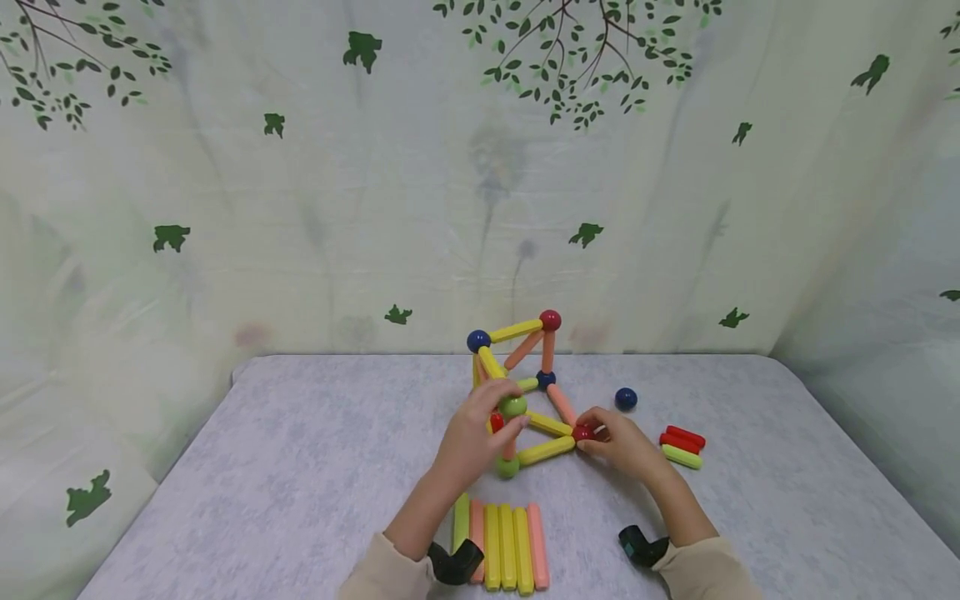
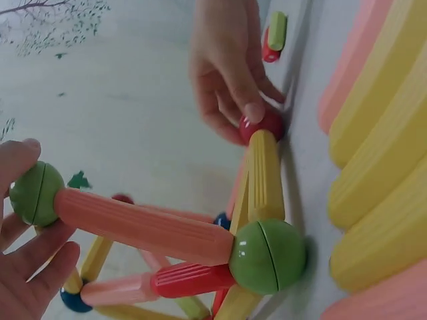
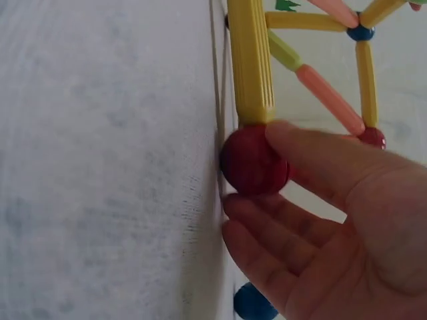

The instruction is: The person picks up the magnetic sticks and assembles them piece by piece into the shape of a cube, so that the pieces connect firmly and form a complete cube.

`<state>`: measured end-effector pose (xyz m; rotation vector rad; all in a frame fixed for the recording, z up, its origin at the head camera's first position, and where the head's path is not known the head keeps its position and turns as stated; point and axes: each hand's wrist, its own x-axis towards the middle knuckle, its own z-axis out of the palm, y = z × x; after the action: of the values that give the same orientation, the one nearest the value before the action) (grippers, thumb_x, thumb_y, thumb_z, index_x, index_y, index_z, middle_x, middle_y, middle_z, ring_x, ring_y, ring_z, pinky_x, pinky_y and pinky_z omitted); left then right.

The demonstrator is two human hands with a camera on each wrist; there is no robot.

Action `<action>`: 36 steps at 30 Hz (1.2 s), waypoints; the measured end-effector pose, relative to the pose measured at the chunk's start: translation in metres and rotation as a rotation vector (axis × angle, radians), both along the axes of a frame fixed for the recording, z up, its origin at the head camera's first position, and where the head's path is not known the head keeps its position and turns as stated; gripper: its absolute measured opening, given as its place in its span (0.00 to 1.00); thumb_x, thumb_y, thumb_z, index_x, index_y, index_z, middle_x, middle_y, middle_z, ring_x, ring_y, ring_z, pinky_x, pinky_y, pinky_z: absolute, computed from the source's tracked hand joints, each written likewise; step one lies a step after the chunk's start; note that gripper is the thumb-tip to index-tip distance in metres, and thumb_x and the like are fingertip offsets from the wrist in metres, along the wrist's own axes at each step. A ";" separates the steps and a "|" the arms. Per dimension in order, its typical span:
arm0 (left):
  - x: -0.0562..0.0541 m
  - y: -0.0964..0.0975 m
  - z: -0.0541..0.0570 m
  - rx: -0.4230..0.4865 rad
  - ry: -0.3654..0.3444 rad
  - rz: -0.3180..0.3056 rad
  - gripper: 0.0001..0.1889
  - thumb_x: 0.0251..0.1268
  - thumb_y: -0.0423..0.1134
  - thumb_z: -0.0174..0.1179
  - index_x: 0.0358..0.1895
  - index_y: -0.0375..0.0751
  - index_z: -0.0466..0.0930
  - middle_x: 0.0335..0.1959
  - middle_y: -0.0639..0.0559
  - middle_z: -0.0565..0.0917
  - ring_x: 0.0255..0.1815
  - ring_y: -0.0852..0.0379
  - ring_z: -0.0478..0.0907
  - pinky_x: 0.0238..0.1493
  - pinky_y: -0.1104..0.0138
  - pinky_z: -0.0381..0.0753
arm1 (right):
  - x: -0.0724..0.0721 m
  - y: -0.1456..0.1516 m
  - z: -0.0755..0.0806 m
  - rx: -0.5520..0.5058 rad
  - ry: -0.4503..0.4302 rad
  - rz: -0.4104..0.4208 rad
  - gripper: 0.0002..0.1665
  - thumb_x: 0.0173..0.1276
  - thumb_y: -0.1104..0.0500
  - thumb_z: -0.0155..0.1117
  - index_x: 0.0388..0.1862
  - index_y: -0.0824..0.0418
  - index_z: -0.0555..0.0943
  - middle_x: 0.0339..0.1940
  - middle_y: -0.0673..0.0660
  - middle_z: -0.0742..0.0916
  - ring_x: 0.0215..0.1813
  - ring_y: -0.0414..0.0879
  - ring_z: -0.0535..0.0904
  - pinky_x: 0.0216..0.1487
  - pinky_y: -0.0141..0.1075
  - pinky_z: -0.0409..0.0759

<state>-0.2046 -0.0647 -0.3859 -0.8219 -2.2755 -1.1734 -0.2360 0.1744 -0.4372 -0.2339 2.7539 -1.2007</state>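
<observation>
A frame of magnetic rods and balls stands on the table. My left hand [image 1: 474, 425] holds the upper green ball [image 1: 513, 407] between thumb and fingers; a pink rod [image 2: 143, 225] runs from it to the lower green ball [image 2: 267, 257]. At table level my right hand [image 1: 628, 448] pinches a red ball [image 3: 253, 160], where yellow rods [image 1: 546, 451] and a pink rod [image 1: 561, 403] meet. Behind, a blue ball [image 1: 478, 341] and another red ball [image 1: 551, 320] form the frame's top, joined by a yellow rod [image 1: 516, 331]. My left hand partly hides the frame's left side.
A row of yellow, pink and light green rods [image 1: 507, 547] lies in front of the frame. To the right are a loose blue ball [image 1: 626, 399], red rods [image 1: 686, 437] and a light green rod [image 1: 681, 457]. A leaf-printed curtain [image 1: 375, 208] hangs behind the table.
</observation>
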 end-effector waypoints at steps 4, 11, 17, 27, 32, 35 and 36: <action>-0.006 -0.013 0.001 0.052 -0.058 0.001 0.16 0.54 0.35 0.64 0.47 0.41 0.74 0.43 0.54 0.75 0.40 0.61 0.73 0.41 0.68 0.76 | 0.005 -0.007 0.005 0.029 -0.046 0.066 0.13 0.55 0.61 0.67 0.39 0.54 0.75 0.32 0.49 0.78 0.36 0.44 0.74 0.37 0.37 0.76; -0.012 -0.036 0.010 0.113 -0.209 -0.095 0.16 0.52 0.30 0.63 0.46 0.37 0.75 0.44 0.50 0.77 0.44 0.57 0.73 0.44 0.62 0.75 | 0.013 -0.018 0.011 0.055 -0.064 0.179 0.14 0.54 0.57 0.69 0.37 0.54 0.73 0.30 0.49 0.78 0.33 0.44 0.73 0.35 0.36 0.76; 0.004 -0.041 0.034 0.107 -0.284 -0.115 0.14 0.54 0.27 0.61 0.45 0.35 0.75 0.46 0.46 0.76 0.46 0.53 0.73 0.47 0.59 0.73 | 0.018 -0.023 0.017 0.112 -0.048 0.179 0.17 0.52 0.57 0.70 0.39 0.54 0.74 0.33 0.50 0.77 0.35 0.44 0.72 0.34 0.35 0.76; 0.005 -0.040 0.036 0.119 -0.322 -0.139 0.14 0.55 0.30 0.61 0.45 0.34 0.74 0.47 0.46 0.75 0.46 0.52 0.72 0.47 0.59 0.73 | 0.046 -0.032 0.039 0.069 0.034 0.483 0.20 0.56 0.63 0.66 0.48 0.54 0.74 0.44 0.48 0.77 0.46 0.48 0.71 0.48 0.44 0.73; 0.004 -0.040 0.035 0.120 -0.336 -0.139 0.13 0.55 0.30 0.61 0.45 0.35 0.74 0.48 0.47 0.75 0.47 0.51 0.72 0.48 0.59 0.73 | 0.062 -0.039 0.027 0.111 -0.034 0.713 0.18 0.56 0.63 0.66 0.44 0.46 0.77 0.47 0.39 0.75 0.50 0.39 0.69 0.51 0.36 0.71; 0.004 -0.041 0.035 0.126 -0.346 -0.142 0.13 0.56 0.30 0.61 0.45 0.35 0.74 0.48 0.47 0.75 0.46 0.51 0.72 0.47 0.59 0.73 | 0.068 -0.042 0.020 0.160 -0.027 0.768 0.17 0.56 0.64 0.65 0.41 0.45 0.78 0.46 0.39 0.75 0.47 0.36 0.69 0.49 0.34 0.72; 0.004 -0.041 0.035 0.127 -0.349 -0.143 0.13 0.56 0.30 0.61 0.45 0.35 0.74 0.48 0.47 0.74 0.46 0.51 0.72 0.47 0.59 0.73 | 0.069 -0.042 0.019 0.181 -0.013 0.771 0.17 0.55 0.64 0.65 0.40 0.45 0.79 0.45 0.39 0.75 0.46 0.36 0.68 0.48 0.33 0.72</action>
<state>-0.2004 -0.1054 -0.3513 -0.7922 -2.4109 -1.6183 -0.1670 0.1322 -0.4187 -1.1223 2.3413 -0.7263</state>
